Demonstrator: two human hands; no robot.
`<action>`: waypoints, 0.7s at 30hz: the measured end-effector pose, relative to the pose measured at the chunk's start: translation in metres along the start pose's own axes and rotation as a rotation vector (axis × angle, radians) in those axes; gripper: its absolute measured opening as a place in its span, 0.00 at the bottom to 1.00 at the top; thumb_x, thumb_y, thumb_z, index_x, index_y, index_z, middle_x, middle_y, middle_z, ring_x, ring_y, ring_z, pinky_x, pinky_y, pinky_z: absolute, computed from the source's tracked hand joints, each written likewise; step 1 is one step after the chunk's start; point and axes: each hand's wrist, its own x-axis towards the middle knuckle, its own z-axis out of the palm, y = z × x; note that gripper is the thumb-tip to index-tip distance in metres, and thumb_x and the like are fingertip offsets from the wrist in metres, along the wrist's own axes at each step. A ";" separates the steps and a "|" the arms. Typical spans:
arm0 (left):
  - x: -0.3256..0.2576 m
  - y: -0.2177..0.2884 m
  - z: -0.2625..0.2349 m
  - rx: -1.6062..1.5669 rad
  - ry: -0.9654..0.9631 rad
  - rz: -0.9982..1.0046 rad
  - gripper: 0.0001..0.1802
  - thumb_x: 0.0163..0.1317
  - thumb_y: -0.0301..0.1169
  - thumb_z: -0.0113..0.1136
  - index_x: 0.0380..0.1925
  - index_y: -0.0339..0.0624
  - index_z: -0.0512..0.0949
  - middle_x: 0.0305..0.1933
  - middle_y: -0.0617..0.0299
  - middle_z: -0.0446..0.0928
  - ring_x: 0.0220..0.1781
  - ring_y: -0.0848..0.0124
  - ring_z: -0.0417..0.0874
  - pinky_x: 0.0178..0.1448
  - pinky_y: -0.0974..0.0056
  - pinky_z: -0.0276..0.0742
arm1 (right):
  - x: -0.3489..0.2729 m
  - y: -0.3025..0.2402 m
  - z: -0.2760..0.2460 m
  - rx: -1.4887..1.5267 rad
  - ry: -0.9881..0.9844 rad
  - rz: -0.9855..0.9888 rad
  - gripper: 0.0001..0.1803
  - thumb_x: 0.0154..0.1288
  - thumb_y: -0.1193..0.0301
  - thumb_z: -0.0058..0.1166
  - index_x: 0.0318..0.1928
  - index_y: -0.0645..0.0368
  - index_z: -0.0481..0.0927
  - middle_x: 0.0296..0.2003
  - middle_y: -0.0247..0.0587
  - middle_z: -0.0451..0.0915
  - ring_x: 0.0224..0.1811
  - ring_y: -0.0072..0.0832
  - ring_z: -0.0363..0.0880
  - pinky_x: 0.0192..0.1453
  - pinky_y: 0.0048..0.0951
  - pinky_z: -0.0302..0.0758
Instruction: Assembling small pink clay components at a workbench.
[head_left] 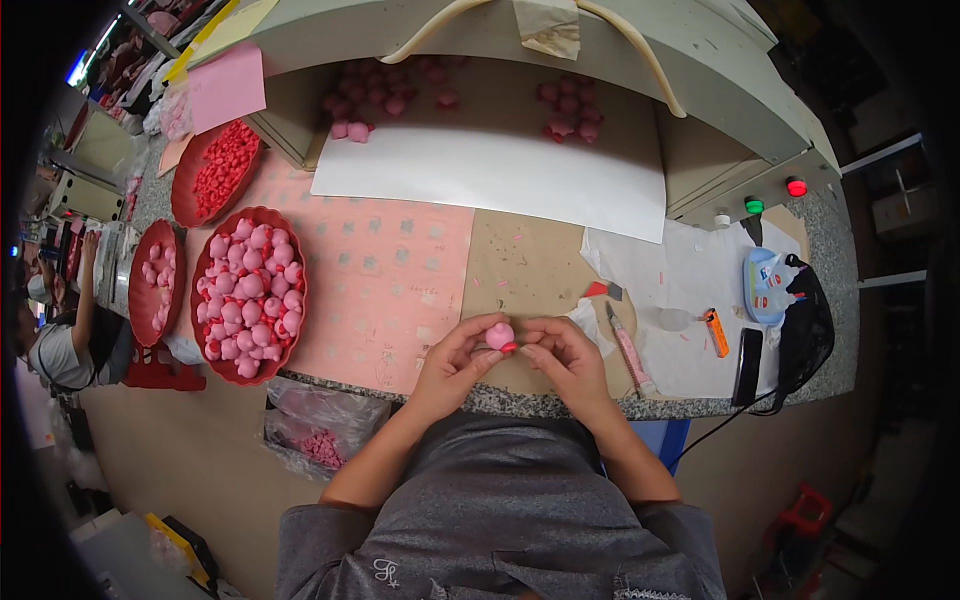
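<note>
Close in front of me, at the table's near edge, a small round pink toy figure [499,335] with a red piece at its lower right sits in the fingers of my left hand [452,368]. My right hand [574,368] is beside it, thumb and fingertips drawn together near the red piece. Whether those fingertips hold something tiny cannot be made out. To the left stands a red scalloped basket [302,335] heaped with similar pink and red figures [246,285]. A red dish [180,205] of small red pieces [226,165] lies beyond it.
Another red dish [137,318] holds a few pink pieces. A grey hooded machine [700,70] spans the back, with figures on white paper [480,180] under it. At right lie a craft knife [630,350], an orange lighter [716,333], a black phone [747,367] and a blue container [750,288].
</note>
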 end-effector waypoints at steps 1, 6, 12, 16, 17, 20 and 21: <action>0.000 0.002 0.001 0.004 -0.003 -0.003 0.23 0.62 0.16 0.51 0.58 0.34 0.64 0.60 0.54 0.66 0.60 0.67 0.71 0.64 0.63 0.70 | 0.002 0.001 0.003 0.005 0.004 -0.001 0.16 0.62 0.81 0.54 0.51 0.64 0.72 0.41 0.34 0.74 0.37 0.16 0.73 0.42 0.18 0.73; 0.000 -0.001 0.002 -0.069 0.013 0.042 0.25 0.59 0.15 0.55 0.58 0.32 0.64 0.59 0.53 0.69 0.60 0.67 0.72 0.62 0.62 0.73 | 0.005 0.005 0.007 0.066 0.003 -0.036 0.15 0.62 0.81 0.55 0.49 0.65 0.71 0.38 0.34 0.76 0.41 0.18 0.75 0.45 0.19 0.73; -0.003 -0.004 0.006 0.043 0.061 -0.021 0.24 0.59 0.15 0.55 0.56 0.32 0.66 0.57 0.52 0.72 0.59 0.66 0.74 0.62 0.63 0.72 | -0.001 0.006 0.003 -0.048 -0.061 -0.065 0.16 0.63 0.82 0.53 0.52 0.65 0.70 0.40 0.38 0.75 0.45 0.22 0.76 0.51 0.23 0.73; -0.005 -0.010 0.005 0.120 0.051 0.027 0.23 0.59 0.15 0.56 0.56 0.33 0.67 0.56 0.51 0.72 0.59 0.67 0.74 0.60 0.63 0.73 | -0.002 0.015 0.003 -0.106 0.026 -0.184 0.17 0.61 0.77 0.57 0.50 0.63 0.74 0.37 0.39 0.78 0.38 0.23 0.79 0.42 0.21 0.74; -0.007 -0.011 0.006 0.191 0.061 0.044 0.23 0.59 0.16 0.56 0.55 0.33 0.67 0.57 0.52 0.72 0.59 0.67 0.74 0.60 0.63 0.74 | -0.003 0.017 0.002 -0.112 0.030 -0.180 0.17 0.61 0.78 0.57 0.51 0.63 0.73 0.37 0.39 0.78 0.38 0.23 0.79 0.42 0.22 0.75; -0.006 -0.007 0.010 0.314 0.073 0.073 0.22 0.59 0.16 0.56 0.55 0.33 0.68 0.57 0.52 0.71 0.58 0.67 0.74 0.59 0.63 0.75 | -0.004 0.019 0.003 -0.139 0.031 -0.195 0.17 0.62 0.79 0.55 0.52 0.63 0.73 0.37 0.40 0.77 0.39 0.25 0.79 0.43 0.23 0.75; -0.005 -0.006 0.011 0.367 0.073 0.087 0.21 0.60 0.17 0.56 0.54 0.34 0.69 0.57 0.53 0.71 0.57 0.67 0.75 0.58 0.63 0.76 | -0.004 0.019 0.003 -0.160 0.028 -0.215 0.17 0.62 0.79 0.55 0.52 0.63 0.72 0.37 0.41 0.77 0.39 0.25 0.79 0.43 0.23 0.75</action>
